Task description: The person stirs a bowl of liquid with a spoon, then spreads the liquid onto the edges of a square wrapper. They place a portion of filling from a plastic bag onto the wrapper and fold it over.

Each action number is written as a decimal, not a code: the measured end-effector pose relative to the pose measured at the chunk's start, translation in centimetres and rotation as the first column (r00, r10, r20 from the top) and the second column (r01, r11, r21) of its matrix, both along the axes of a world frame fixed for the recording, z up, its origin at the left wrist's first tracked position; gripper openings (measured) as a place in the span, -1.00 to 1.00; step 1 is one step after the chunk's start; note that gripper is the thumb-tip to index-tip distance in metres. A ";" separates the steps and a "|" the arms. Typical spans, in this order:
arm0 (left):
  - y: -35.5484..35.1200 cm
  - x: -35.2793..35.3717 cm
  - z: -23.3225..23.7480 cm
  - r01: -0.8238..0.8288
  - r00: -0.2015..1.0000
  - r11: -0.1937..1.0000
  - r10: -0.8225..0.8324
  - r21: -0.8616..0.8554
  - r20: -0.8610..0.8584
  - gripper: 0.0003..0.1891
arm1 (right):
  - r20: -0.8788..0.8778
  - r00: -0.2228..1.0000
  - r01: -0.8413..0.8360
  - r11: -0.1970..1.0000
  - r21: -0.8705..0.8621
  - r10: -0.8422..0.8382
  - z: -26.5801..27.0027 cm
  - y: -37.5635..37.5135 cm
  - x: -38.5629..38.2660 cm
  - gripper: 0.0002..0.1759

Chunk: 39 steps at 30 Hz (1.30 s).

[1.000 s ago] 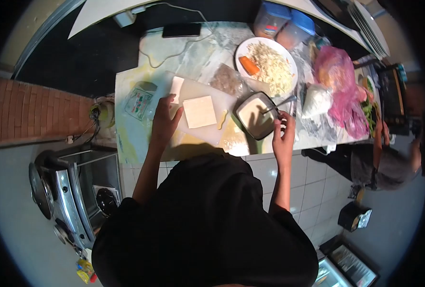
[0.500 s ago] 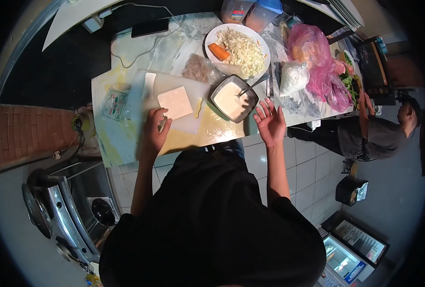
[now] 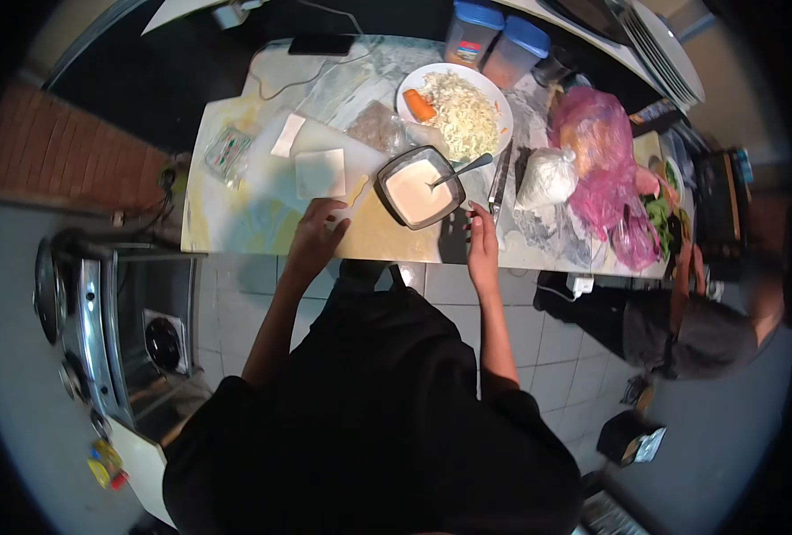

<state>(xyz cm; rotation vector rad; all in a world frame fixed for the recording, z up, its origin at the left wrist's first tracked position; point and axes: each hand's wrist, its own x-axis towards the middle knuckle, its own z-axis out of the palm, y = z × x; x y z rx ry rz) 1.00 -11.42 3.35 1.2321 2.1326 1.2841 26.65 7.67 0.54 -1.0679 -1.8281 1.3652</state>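
My left hand (image 3: 317, 236) is at the table's front edge, just below a pale square sheet (image 3: 321, 173) on a white board (image 3: 262, 174). Its fingers are apart and hold nothing. A small yellowish strip (image 3: 358, 190) lies right of the sheet. My right hand (image 3: 482, 241) is near the front edge, right of a dark square bowl (image 3: 387, 198) of creamy liquid with a spoon (image 3: 474, 164) in it. The fingers of that hand point up, and whether they hold anything is unclear. A knife (image 3: 500, 183) lies just above it.
Behind the bowl stands a plate (image 3: 505, 134) of shredded vegetables and a carrot piece. Beyond are blue-lidded containers (image 3: 513, 52). Bags of white powder (image 3: 547, 178) and pink plastic (image 3: 592, 134) sit at right. A phone (image 3: 321, 45) lies at back. Another person (image 3: 699, 334) stands at far right.
The camera view has turned and shifted. My right hand has moved lower relative to the bowl, and its spread fingers have come closer together. My left hand stays by the sheet.
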 end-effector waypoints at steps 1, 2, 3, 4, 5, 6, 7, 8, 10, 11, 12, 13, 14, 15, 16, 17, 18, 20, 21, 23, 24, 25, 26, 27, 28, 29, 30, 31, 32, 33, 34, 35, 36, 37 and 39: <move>0.0 1.2 -0.3 0.026 0.999 1.000 -0.026 -0.005 0.023 -0.70 | -0.001 1.000 -0.010 0.999 0.037 0.010 -0.2 -0.3 0.2 -0.55; -0.2 2.3 -0.9 0.029 1.000 0.999 -0.029 -0.015 0.008 -0.70 | 0.004 1.000 -0.020 1.000 -0.008 0.020 -0.3 -0.8 0.5 -0.53; -0.5 3.4 -0.6 -0.009 1.000 1.000 0.009 -0.020 0.007 -0.70 | 0.003 0.998 -0.058 0.998 -0.013 0.058 -0.4 -1.3 0.8 -0.53; -0.8 4.4 0.0 -0.014 1.000 0.999 0.014 -0.044 -0.002 -0.70 | -0.016 0.997 -0.073 0.996 -0.054 0.072 -0.6 -1.7 1.1 -0.53; -1.1 5.3 0.3 -0.017 1.000 0.998 0.016 -0.069 -0.009 -0.70 | -0.035 0.996 -0.086 0.992 -0.095 0.083 -0.8 -2.2 1.4 -0.52; -1.6 6.0 0.2 -0.062 0.998 0.995 0.062 -0.084 -0.006 -0.70 | -0.022 0.994 -0.109 0.987 -0.117 0.107 -0.3 -2.6 1.8 -0.53; -2.0 6.6 0.2 -0.095 0.995 0.991 0.095 -0.093 -0.008 -0.70 | -0.024 0.990 -0.142 0.982 -0.125 0.140 -0.4 -2.7 2.2 -0.53; -2.5 7.3 0.3 -0.146 0.989 0.983 0.147 -0.108 -0.003 -0.69 | -0.033 0.986 -0.164 0.978 -0.128 0.161 -0.6 -2.9 2.6 -0.54; -3.9 8.2 0.4 -0.218 0.976 0.967 0.219 -0.135 -0.004 -0.68 | -0.047 0.979 -0.205 0.970 -0.131 0.200 -0.3 -3.1 3.2 -0.58; -4.5 8.4 0.3 -0.245 0.969 0.960 0.245 -0.139 -0.012 -0.68 | -0.052 0.974 -0.224 0.965 -0.138 0.219 0.0 -3.1 3.4 -0.58; -5.0 8.4 0.3 -0.268 0.963 0.954 0.268 -0.137 -0.021 -0.68 | -0.042 0.972 -0.233 0.964 -0.126 0.229 0.5 -3.0 3.5 -0.59; -5.4 8.2 0.3 -0.281 0.960 0.950 0.280 -0.136 -0.028 -0.68 | -0.033 0.971 -0.238 0.965 -0.111 0.236 1.0 -2.9 3.6 -0.60; -5.9 7.7 0.3 -0.308 0.951 0.942 0.304 -0.135 -0.050 -0.68 | -0.029 0.971 -0.239 0.965 -0.112 0.237 1.4 -2.8 3.5 -0.61; -6.4 7.2 0.3 -0.333 0.943 0.933 0.326 -0.134 -0.071 -0.67 | -0.037 0.969 -0.245 0.963 -0.109 0.243 1.9 -2.8 3.1 -0.61; -6.8 6.4 0.4 -0.337 0.941 0.932 0.329 -0.131 -0.077 -0.67 | -0.058 0.967 -0.253 0.962 -0.102 0.248 2.4 -2.9 2.7 -0.61; -7.1 5.5 0.3 -0.375 0.927 0.919 0.370 -0.122 -0.057 -0.68 | -0.076 0.965 -0.258 0.962 -0.094 0.251 2.9 -2.9 2.2 -0.61; -7.1 4.6 0.2 -0.409 0.912 0.905 0.408 -0.116 -0.033 -0.68 | -0.079 0.965 -0.257 0.962 -0.092 0.251 3.4 -3.0 1.5 -0.61; -6.8 2.4 -0.3 -0.424 0.905 0.900 0.423 -0.103 -0.035 -0.68 | -0.085 0.953 -0.297 0.953 -0.055 0.292 4.4 -3.7 -0.1 -0.61; -6.5 1.2 -0.4 -0.441 0.898 0.893 0.439 -0.090 -0.037 -0.68 | -0.085 0.955 -0.291 0.955 -0.053 0.286 4.5 -4.1 -0.9 -0.61; -5.8 -1.5 -0.9 -0.412 0.911 0.908 0.413 -0.076 -0.006 -0.67 | -0.110 0.940 -0.330 0.942 -0.055 0.323 4.7 -5.1 -3.1 -0.61; -5.5 -2.8 -1.2 -0.391 0.919 0.918 0.393 -0.064 0.023 -0.66 | -0.121 0.930 -0.355 0.934 -0.049 0.347 4.6 -5.5 -4.3 -0.58; -5.1 -4.2 -1.5 -0.384 0.922 0.921 0.386 -0.061 0.023 -0.66 | -0.100 0.931 -0.357 0.932 -0.060 0.350 4.7 -6.0 -5.6 -0.58; -4.7 -5.6 -2.0 -0.346 0.938 0.936 0.347 -0.069 -0.003 -0.66 | -0.109 0.928 -0.365 0.929 -0.067 0.357 4.4 -6.3 -6.9 -0.58; -4.3 -7.1 -2.2 -0.306 0.952 0.949 0.304 -0.081 -0.027 -0.65 | -0.118 0.925 -0.370 0.926 -0.077 0.360 4.0 -6.7 -8.3 -0.58; -3.8 -8.3 -2.2 -0.289 0.956 0.949 0.294 -0.129 0.019 -0.62 | -0.117 0.931 -0.356 0.931 -0.081 0.346 3.6 -7.2 -9.7 -0.58; -3.5 -9.7 -2.5 -0.278 0.959 0.952 0.283 -0.129 0.022 -0.62 | -0.083 0.943 -0.327 0.943 -0.069 0.321 3.2 -7.4 -11.3 -0.58; -3.1 -10.8 -2.9 -0.226 0.973 0.963 0.230 -0.148 0.014 -0.61 | -0.048 0.954 -0.297 0.953 -0.053 0.294 3.0 -7.5 -12.8 -0.58; -2.9 -11.8 -3.4 -0.166 0.985 0.972 0.170 -0.169 0.009 -0.60 | -0.038 0.960 -0.278 0.959 -0.053 0.277 2.9 -7.8 -14.1 -0.58; -2.6 -12.6 -3.8 -0.112 0.993 0.982 0.114 -0.149 0.007 -0.57 | -0.036 0.962 -0.273 0.961 -0.032 0.272 2.8 -7.8 -15.5 -0.57; -2.0 -13.6 -4.2 -0.083 0.996 0.986 0.087 -0.147 0.018 -0.57 | -0.033 0.964 -0.265 0.964 -0.014 0.264 2.9 -7.9 -16.7 -0.57; -1.8 -14.1 -5.0 -0.034 0.999 0.993 0.035 -0.115 0.013 -0.55 | -0.005 0.968 -0.250 0.968 -0.038 0.250 3.6 -8.0 -17.8 -0.59; -1.9 -14.4 -5.8 0.019 1.000 0.996 -0.018 -0.087 0.007 -0.54 | 0.008 0.976 -0.217 0.975 -0.052 0.218 4.5 -8.2 -18.3 -0.59; -1.4 -14.8 -6.1 0.042 0.999 0.996 -0.041 -0.075 0.017 -0.53 | 0.041 0.972 -0.229 0.972 -0.046 0.231 5.4 -8.2 -18.9 -0.60; -0.8 -15.1 -6.0 0.080 0.997 0.994 -0.079 -0.072 0.022 -0.53 | 0.073 0.968 -0.240 0.970 -0.032 0.242 5.9 -7.9 -19.3 -0.62; 0.2 -15.0 -5.7 0.102 0.995 0.994 -0.102 -0.048 0.004 -0.54 | 0.104 0.976 -0.191 0.982 -0.005 0.191 5.7 -7.2 -19.0 -0.64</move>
